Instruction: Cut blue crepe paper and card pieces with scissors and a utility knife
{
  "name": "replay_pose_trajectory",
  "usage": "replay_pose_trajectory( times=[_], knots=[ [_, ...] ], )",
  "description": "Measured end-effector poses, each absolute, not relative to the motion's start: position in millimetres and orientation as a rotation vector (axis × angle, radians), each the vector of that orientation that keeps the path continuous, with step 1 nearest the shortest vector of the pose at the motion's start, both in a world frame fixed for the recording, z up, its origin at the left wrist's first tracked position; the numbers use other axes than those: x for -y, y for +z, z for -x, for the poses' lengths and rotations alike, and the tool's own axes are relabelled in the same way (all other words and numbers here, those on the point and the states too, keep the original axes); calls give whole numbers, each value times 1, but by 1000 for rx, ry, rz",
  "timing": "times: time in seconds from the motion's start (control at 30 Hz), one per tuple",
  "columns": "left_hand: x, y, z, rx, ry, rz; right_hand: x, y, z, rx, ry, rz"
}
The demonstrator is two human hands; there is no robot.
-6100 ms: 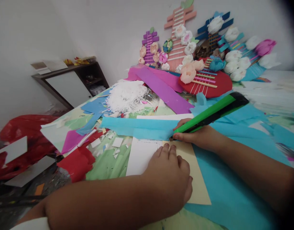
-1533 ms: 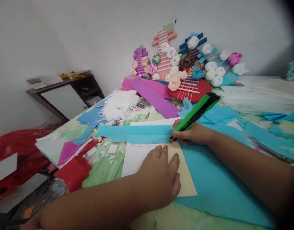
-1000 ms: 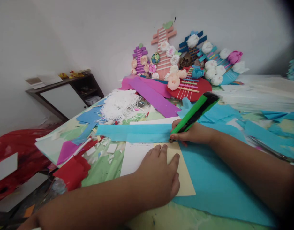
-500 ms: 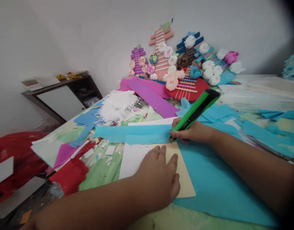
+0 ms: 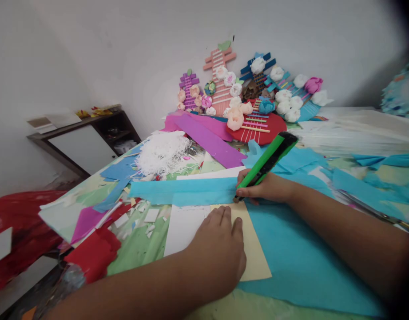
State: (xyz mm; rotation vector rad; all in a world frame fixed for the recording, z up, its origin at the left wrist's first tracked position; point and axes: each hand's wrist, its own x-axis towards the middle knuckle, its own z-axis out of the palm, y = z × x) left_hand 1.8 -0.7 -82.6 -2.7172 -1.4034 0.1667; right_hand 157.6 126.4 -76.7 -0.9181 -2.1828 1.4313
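My right hand (image 5: 272,186) grips a green and black utility knife (image 5: 268,160), held slanted with its tip down at the upper edge of a cream card (image 5: 256,264). My left hand (image 5: 220,253) lies flat on that card, fingers stretched forward. White paper (image 5: 179,231) shows under the card's left side. A folded strip of light blue crepe paper (image 5: 184,190) runs across just beyond the card, and the knife's tip is by its lower edge. Beneath the card's right side spreads a large blue crepe sheet (image 5: 300,262).
Scissors (image 5: 374,209) lie at the right. White shredded string (image 5: 162,153), a purple strip (image 5: 212,138), red paper (image 5: 94,253) and small scraps cover the left and back. Guitar-shaped crafts with paper flowers (image 5: 257,122) lean on the wall. A low cabinet (image 5: 82,144) stands left.
The view has shifted slightly. The knife's tip stays near the card's upper edge, with little movement. My left thumb and fingers have drawn closer together on the card.
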Motion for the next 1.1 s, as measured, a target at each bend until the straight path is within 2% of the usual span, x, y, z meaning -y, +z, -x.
replay_pose_trajectory(
  times=[0.2, 0.43, 0.7, 1.1],
  knots=[
    [-3, -83, -1, 1270, 103, 2790, -130, -81, -160, 2067, 1523, 882],
    [-2, -78, -1, 1376, -136, 2756, -131, -82, -160, 2066, 1516, 860],
    [-2, -80, -2, 1404, -110, 2760, -126, -74, -156, 2291, 1371, 896],
    [-2, -82, -2, 1398, -93, 2775, -131, -81, -163, 2134, 1510, 874]
  ],
)
